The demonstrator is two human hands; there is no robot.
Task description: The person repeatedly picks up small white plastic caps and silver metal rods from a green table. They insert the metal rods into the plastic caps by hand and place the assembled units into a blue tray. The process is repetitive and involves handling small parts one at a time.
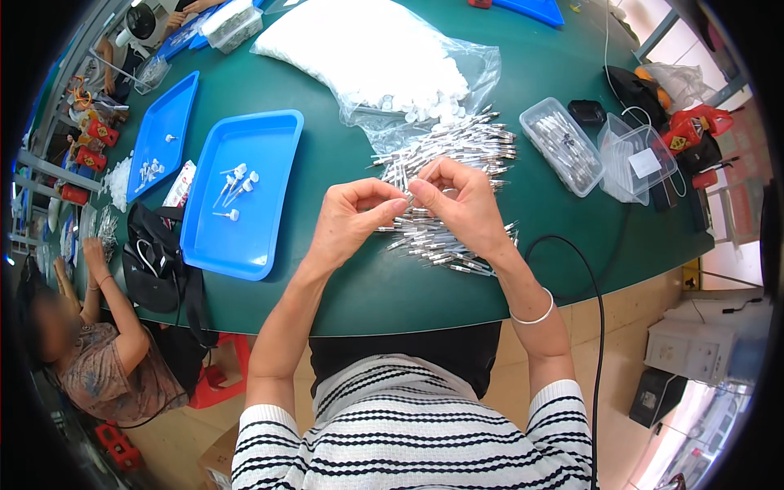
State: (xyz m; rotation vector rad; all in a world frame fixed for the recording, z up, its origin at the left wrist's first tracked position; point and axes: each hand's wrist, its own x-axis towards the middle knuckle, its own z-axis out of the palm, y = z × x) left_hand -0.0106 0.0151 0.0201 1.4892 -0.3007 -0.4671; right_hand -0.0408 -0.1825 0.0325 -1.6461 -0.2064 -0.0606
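My left hand [347, 219] and my right hand [464, 204] meet over the table, thumbs and forefingers pinched together. Whatever sits between the fingertips is too small and too covered to name. Under and behind them spreads a loose pile of thin metal-and-clear rods [441, 241], lying in many directions. Beyond the pile, a big clear plastic bag [359, 61] lies open toward me, spilling small white caps [433, 98]. To the left of my left hand, a blue tray [237, 147] holds several white-capped thin pieces [241, 186].
A second blue tray [167, 122] lies farther left, beside a black bag [151, 253]. On the right are a clear box of rods [563, 147] and a clear container [633, 167]. A black cable [600, 327] hangs over the table's near edge. Another person [114, 335] works at the far left.
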